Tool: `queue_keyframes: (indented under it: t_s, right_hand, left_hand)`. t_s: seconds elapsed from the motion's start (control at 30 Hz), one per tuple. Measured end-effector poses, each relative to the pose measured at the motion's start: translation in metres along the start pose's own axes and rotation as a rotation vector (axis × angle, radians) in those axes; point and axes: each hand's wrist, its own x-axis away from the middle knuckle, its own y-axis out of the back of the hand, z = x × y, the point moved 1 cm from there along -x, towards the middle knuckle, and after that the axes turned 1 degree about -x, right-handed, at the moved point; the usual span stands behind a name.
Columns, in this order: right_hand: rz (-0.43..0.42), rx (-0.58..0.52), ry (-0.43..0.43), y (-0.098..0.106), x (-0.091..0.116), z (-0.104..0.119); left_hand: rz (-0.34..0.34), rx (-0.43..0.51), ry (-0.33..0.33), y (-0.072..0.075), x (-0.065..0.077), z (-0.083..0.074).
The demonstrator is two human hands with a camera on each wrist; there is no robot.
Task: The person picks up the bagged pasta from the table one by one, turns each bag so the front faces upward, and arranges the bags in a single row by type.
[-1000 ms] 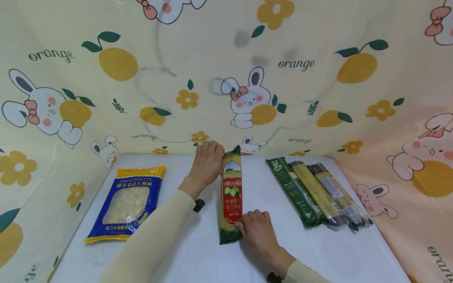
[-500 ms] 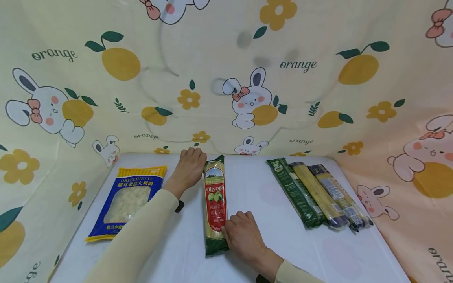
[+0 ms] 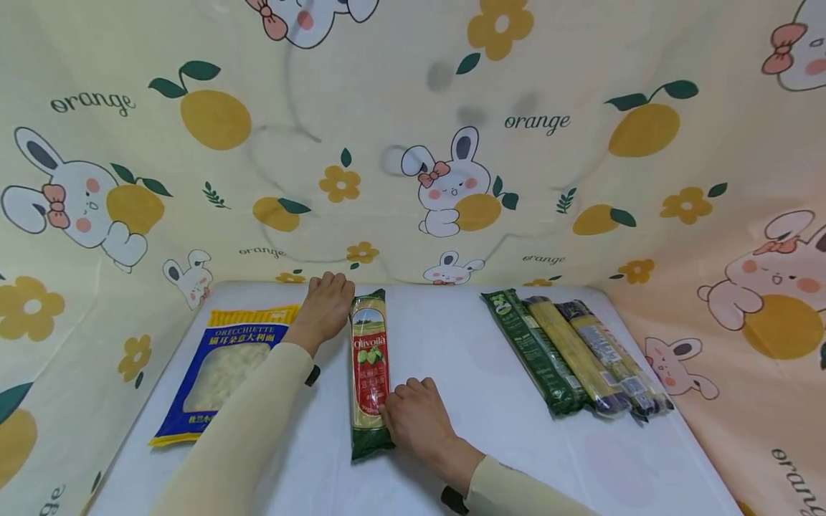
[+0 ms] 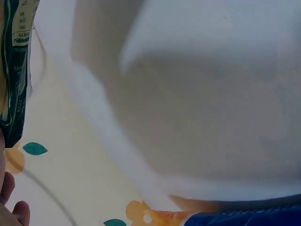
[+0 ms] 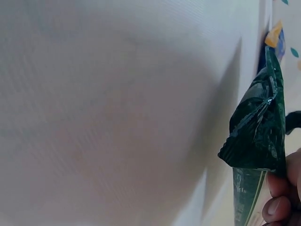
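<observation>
Filling the background, a printed cloth (image 3: 361, 86) hangs behind a white table (image 3: 439, 330). Three long packs (image 3: 574, 351) lie side by side at right; a blue-and-yellow bag (image 3: 226, 369), partly hidden, lies at left. Between them — nearer the bag — is a red-labelled pasta pack (image 3: 370, 365): the left hand (image 3: 323, 304), fingers curled, grips its far end, and the right hand (image 3: 419, 423) pinches its near end.

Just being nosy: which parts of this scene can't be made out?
Head view: lower right of the blue bag, hidden behind the left sleeve.
Head view: fine print on the three packs at the right, too small.
Left wrist view: most of the left hand and red-labelled pack, cut off by the left edge.
Right wrist view: much of the right hand, cut off by the right edge.
</observation>
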Motion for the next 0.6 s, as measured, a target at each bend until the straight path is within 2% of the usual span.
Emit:
queue_keyframes:
  t_s: [0.17,0.3,0.47,0.6]
  right_hand:
    - [0.006,0.029,0.007,-0.004,0.000,0.004]
    - [0.019,0.030,-0.007,-0.007,0.001,0.005]
    - [0.171,-0.046,-0.070,-0.009,0.005,0.005]
    - [0.275,-0.135,-0.125,-0.008,0.007,0.000]
  left_hand:
    - [0.026,-0.057,-0.030,-0.006,-0.003,-0.001]
    - [0.037,-0.077,-0.029,-0.013,-0.002,-0.002]
    - [0.036,-0.016,0.032,-0.026,0.003,-0.007]
    - [0.042,0.060,0.083,-0.022,0.001,-0.023]
